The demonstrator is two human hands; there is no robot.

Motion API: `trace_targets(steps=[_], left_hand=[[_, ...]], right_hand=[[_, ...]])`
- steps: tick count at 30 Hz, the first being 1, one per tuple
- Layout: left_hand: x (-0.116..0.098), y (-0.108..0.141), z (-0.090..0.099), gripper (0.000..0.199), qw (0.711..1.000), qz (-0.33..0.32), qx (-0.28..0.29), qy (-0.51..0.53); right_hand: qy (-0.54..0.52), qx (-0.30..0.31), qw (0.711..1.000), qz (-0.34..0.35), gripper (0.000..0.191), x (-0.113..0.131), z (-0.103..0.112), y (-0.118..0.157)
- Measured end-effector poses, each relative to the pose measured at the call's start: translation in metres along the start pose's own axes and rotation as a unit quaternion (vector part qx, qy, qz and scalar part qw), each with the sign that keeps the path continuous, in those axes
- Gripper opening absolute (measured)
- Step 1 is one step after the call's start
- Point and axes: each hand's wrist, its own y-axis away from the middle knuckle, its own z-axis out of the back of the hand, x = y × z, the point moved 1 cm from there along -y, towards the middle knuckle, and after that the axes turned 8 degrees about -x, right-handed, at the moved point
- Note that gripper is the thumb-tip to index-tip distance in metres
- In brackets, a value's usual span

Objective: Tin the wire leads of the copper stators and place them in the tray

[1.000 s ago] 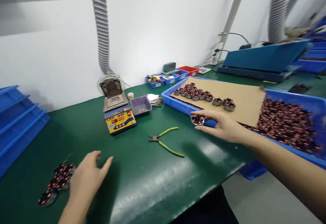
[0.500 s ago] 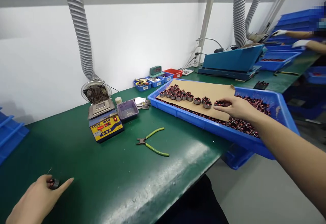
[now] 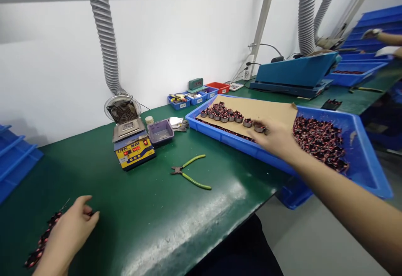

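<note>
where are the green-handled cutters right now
In the head view, the green-handled cutters lie near the middle of the green table, right of the yellow-fronted heating unit and left of the large blue tray, handles spread apart.

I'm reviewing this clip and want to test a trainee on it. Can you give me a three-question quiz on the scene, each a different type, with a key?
1. True or false: the green-handled pliers are inside the purple tray.

2. What lies directly under the grouped wound parts at the big blue tray?
a) a white cloth
b) brown cardboard
c) clear film

3. Fill in: the person's ____ hand is over the blue tray, at the parts.

Key:
1. False; the pliers lie with handles spread on the green tabletop.
2. b
3. Right; the right hand is there.
</note>
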Motion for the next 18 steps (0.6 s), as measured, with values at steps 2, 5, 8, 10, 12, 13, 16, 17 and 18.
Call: trace_targets(steps=[2, 5, 8, 10, 12, 13, 16, 17, 18], left_hand=[[-0.038, 0.015, -0.005, 0.039, 0.997, -0.059, 0.028, 0.036], [-0.083, 0.036, -0.015, 0.037, 0.986, -0.134, 0.021, 0.100], [-0.106, 0.049, -0.020, 0.037, 0.972, -0.193, -0.019, 0.129], [-0.111, 0.052, -0.018, 0.041, 0.967, -0.208, -0.048, 0.141], [-0.110, 0.052, -0.014, 0.046, 0.967, -0.193, -0.026, 0.165], [-0.108, 0.051, -0.012, 0.047, 0.967, -0.177, 0.014, 0.180], [-0.101, 0.049, -0.008, 0.050, 0.947, -0.119, 0.183, 0.234], [-0.098, 0.049, -0.006, 0.052, 0.932, -0.099, 0.232, 0.260], [-0.096, 0.049, -0.006, 0.056, 0.914, -0.079, 0.275, 0.288]], right_hand=[[-0.165, 0.075, 0.975, 0.129, 0.027, 0.049, -0.013, 0.036], [-0.344, 0.253, 0.859, 0.283, 0.031, 0.127, -0.043, 0.083], [-0.320, 0.338, 0.828, 0.314, 0.053, 0.188, -0.079, 0.105], [-0.296, 0.377, 0.817, 0.320, 0.058, 0.212, -0.101, 0.110], [-0.310, 0.387, 0.808, 0.319, 0.058, 0.223, -0.116, 0.113], [-0.326, 0.383, 0.804, 0.316, 0.059, 0.224, -0.121, 0.114], [-0.376, 0.371, 0.788, 0.315, 0.061, 0.217, -0.127, 0.117], [-0.389, 0.371, 0.782, 0.316, 0.062, 0.214, -0.127, 0.118], [-0.399, 0.372, 0.775, 0.319, 0.062, 0.211, -0.126, 0.118]])
